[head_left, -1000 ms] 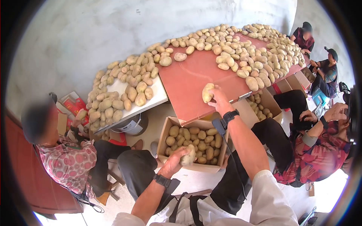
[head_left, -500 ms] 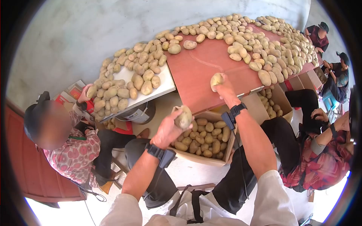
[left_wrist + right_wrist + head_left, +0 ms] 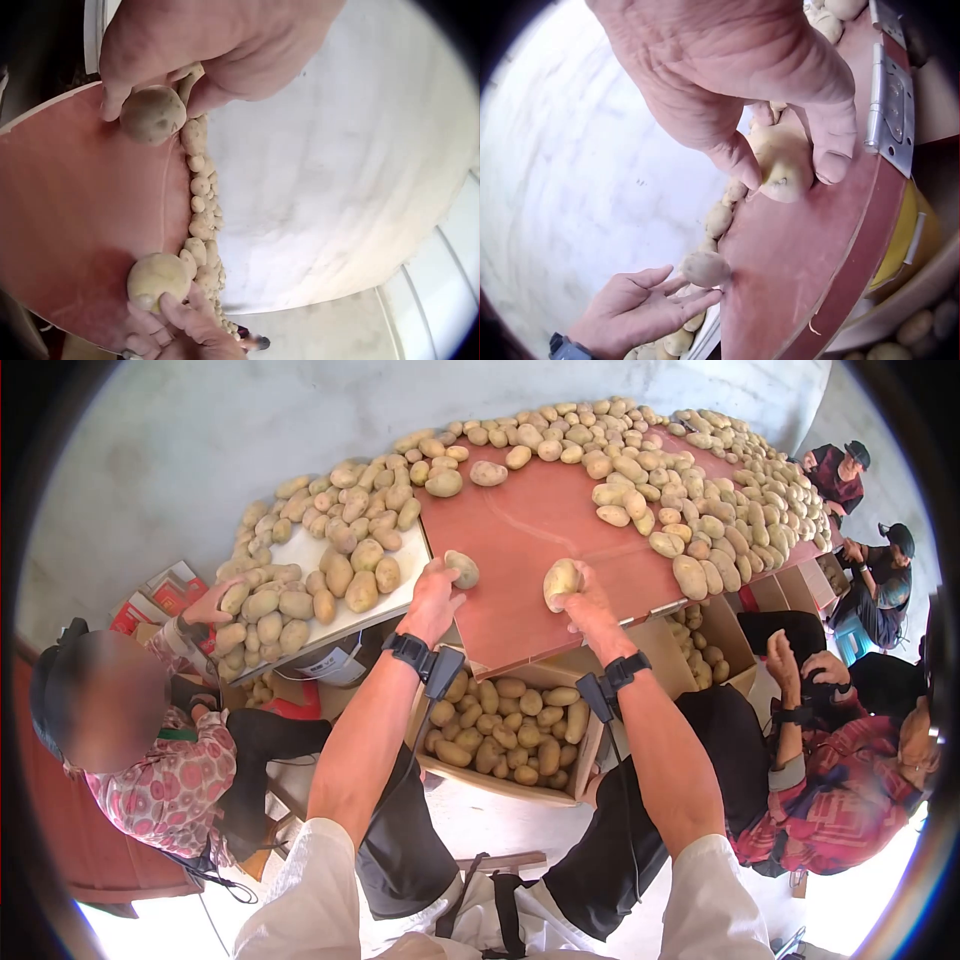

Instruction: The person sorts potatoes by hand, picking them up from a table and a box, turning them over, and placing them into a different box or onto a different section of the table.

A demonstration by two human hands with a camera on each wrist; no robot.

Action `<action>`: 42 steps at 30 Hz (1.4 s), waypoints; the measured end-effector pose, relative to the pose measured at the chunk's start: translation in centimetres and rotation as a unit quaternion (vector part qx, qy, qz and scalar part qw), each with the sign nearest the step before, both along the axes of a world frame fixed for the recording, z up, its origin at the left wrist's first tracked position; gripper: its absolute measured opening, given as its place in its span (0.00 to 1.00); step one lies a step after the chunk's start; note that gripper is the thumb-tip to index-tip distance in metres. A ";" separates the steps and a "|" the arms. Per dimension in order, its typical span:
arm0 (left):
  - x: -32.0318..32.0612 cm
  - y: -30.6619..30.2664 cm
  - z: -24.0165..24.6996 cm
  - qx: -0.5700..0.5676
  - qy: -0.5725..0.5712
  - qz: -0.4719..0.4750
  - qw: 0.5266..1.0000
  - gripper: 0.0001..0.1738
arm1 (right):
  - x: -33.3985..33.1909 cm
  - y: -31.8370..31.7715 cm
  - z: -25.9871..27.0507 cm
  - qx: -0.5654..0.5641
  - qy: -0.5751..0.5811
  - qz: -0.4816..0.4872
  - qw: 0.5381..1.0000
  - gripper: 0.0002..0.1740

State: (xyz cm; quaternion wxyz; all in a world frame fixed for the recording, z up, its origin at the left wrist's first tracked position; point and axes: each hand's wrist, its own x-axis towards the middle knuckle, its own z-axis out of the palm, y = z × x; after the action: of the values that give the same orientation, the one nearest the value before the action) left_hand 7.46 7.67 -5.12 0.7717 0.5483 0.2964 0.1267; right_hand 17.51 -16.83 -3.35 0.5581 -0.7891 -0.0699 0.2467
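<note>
In the head view my left hand (image 3: 432, 602) reaches to the near left corner of the red board (image 3: 520, 560). A brownish potato (image 3: 463, 569) is at its fingertips; the right wrist view shows this hand's fingers (image 3: 679, 311) spread and nearly straight beside that potato (image 3: 705, 268). My right hand (image 3: 592, 605) pinches a paler, yellowish potato (image 3: 560, 585) between thumb and fingers, close over the board's front part. The right wrist view shows this potato's (image 3: 786, 165) knobbly end. Below both forearms, a cardboard box (image 3: 508, 785) holds many potatoes (image 3: 500, 730).
Potatoes (image 3: 735, 525) are heaped along the wall side of the board and over a white panel (image 3: 405, 565) at left. Another box (image 3: 735, 635) stands right. A person in a patterned shirt (image 3: 165, 790) sits left, one in red (image 3: 820, 790) right; two more sit farther back.
My left hand has moved forward from above the box to the board's left corner, its fingers opening from the potato. The right hand still holds its potato over the board.
</note>
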 end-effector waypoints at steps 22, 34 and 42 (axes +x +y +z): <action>2.9 -3.0 3.2 0.254 0.094 -0.229 0.935 0.37 | -0.5 0.2 1.3 0.005 0.004 -0.020 1.000 0.46; -1.9 -4.5 5.6 0.208 0.148 -0.225 0.940 0.27 | -0.6 1.0 0.2 0.043 0.014 -0.016 0.999 0.47; -6.0 -6.0 7.2 0.161 0.101 -0.220 0.957 0.21 | -0.2 0.8 0.4 0.186 0.042 -0.013 0.981 0.43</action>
State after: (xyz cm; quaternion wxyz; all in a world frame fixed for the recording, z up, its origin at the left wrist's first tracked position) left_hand 1.45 1.68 2.08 0.6477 0.7271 0.2206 -0.0560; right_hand 17.30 -16.05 -2.99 0.7011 -0.6609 -0.0807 0.2550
